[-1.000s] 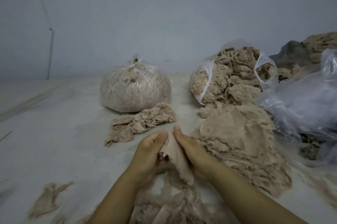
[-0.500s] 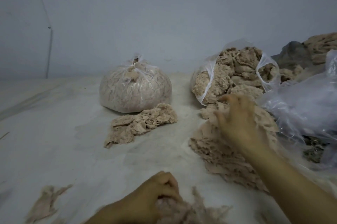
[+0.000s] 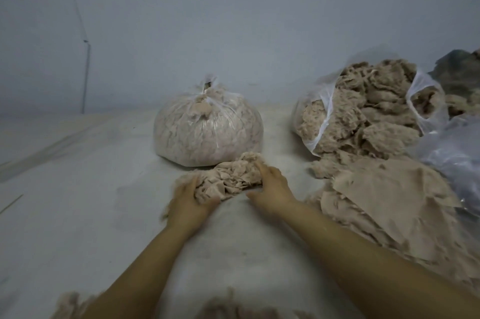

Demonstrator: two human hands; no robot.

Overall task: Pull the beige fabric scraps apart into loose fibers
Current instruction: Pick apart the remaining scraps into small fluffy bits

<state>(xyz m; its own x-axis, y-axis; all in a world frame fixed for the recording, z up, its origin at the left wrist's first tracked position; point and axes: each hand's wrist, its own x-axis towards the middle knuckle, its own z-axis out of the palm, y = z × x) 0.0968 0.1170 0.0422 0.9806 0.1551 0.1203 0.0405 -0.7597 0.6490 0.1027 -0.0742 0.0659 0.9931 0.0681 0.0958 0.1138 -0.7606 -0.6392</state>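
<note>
A small heap of crumpled beige fabric scraps [image 3: 228,178] lies on the pale floor in front of a tied bag. My left hand [image 3: 188,200] cups its left end, with fingers curled into the cloth. At the heap's right end my right hand [image 3: 272,188] grips the scraps. A large pile of flat beige fabric pieces [image 3: 384,201] spreads over the floor to the right. Loose beige fibers [image 3: 228,308] lie at the bottom edge, near my forearms.
A tied clear bag of fibers [image 3: 207,131] stands just behind the small heap. An open bag of fluffy beige material [image 3: 363,116] sits at the back right. Crumpled clear plastic [image 3: 452,152] lies at the far right. A grey wall closes the back.
Both hands have moved forward to the small heap near the tied bag. The right hand left the big pile at the right; the left hand left the fibers near my body.
</note>
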